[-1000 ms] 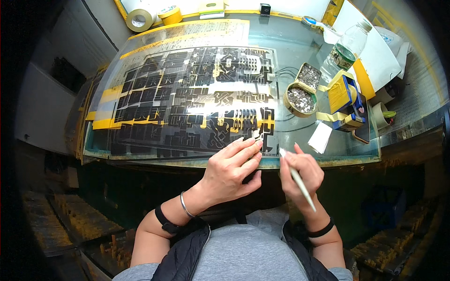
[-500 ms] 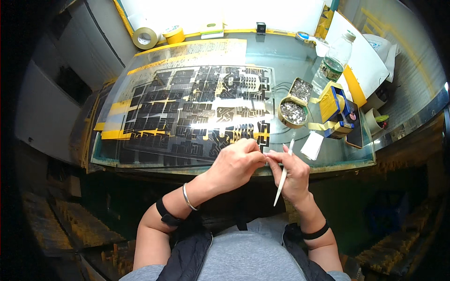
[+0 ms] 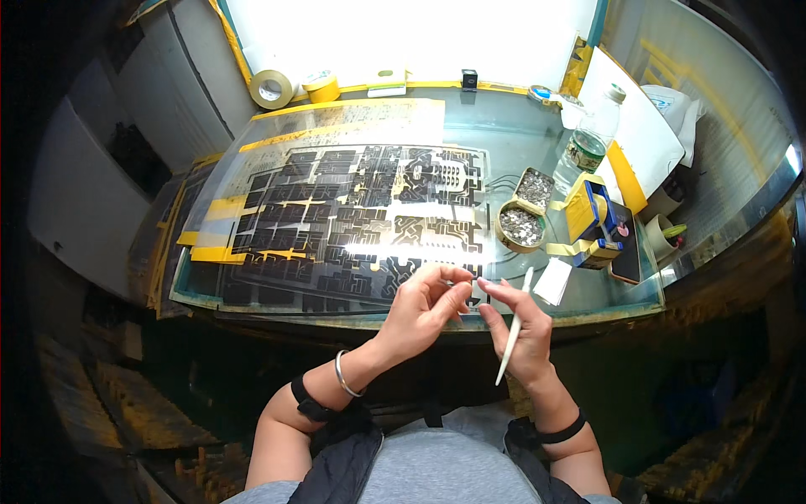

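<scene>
Two curled hands (image 3: 426, 309) (image 3: 529, 334) face inward, close together.

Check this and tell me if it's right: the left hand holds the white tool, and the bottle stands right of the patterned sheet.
Wrong hand: the head view shows the white tool in the right hand. The bottle does stand right of the patterned sheet.

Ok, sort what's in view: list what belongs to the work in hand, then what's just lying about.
Likely in the work:
pale pen-shaped tool, in the right hand
black-patterned clear sheet, near the left hand
perhaps round container of small pieces, tape dispenser

Apparently just lying about:
clear plastic bottle
pale tape roll
yellow tape roll
small black box
</scene>
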Tool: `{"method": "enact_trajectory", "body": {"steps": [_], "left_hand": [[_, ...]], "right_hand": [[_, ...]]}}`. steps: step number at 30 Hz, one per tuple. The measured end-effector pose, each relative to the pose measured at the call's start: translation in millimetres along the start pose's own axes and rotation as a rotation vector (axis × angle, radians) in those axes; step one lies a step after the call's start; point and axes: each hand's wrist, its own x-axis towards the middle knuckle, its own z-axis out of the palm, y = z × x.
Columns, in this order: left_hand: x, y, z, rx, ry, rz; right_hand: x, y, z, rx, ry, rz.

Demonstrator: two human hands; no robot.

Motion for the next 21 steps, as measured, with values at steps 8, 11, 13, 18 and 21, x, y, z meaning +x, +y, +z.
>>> {"method": "enact_trajectory", "body": {"steps": [8, 11, 13, 18, 21], "left_hand": [[-16, 7, 6, -0.189, 0.000, 0.043], [-18, 5, 6, -0.181, 0.000, 0.033], [-19, 4, 7, -0.164, 0.008, 0.026], [-24, 1, 2, -0.229, 0.000, 0.046], [-26, 10, 4, 0.195, 0.103, 0.330]], "right_hand": [[11, -25, -2, 0.199, 0.019, 0.064], [8, -25, -1, 0.197, 0.022, 0.070], [6, -23, 0, 0.202, 0.035, 0.080], [5, -30, 4, 0.310, 0.113, 0.283], [5, -29, 4, 0.296, 0.111, 0.263]]}}
